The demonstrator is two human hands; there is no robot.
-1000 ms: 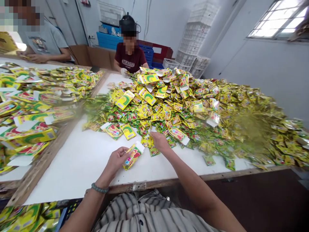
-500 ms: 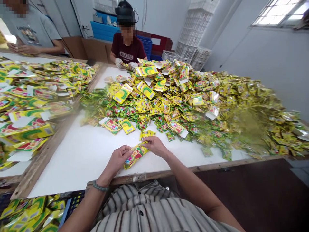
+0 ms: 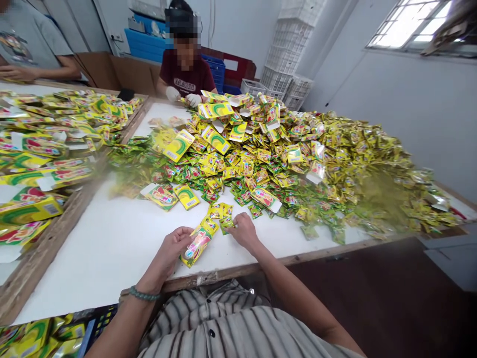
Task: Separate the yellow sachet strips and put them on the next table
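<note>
My left hand is closed around the lower left side of a yellow candy box with red and green print, which lies slanted above the white tabletop near the front edge. At the far end of this box are small yellow sachets on the table. My right hand has its fingers pinched on a small green sachet, just right of the box. Beyond the hands, a flat yellow box and an open-flapped box rest at the foot of the pile.
A large heap of sachets mixed with boxes spreads across the table to the right. A wooden divider runs along the left, with more boxes beyond it. Below left stands a crate of filled boxes. Two people sit across the table.
My right hand has left the box's far end and moved right, onto a green sachet. My left hand keeps the box, now turned more upright in view. The camera view has shifted slightly.
</note>
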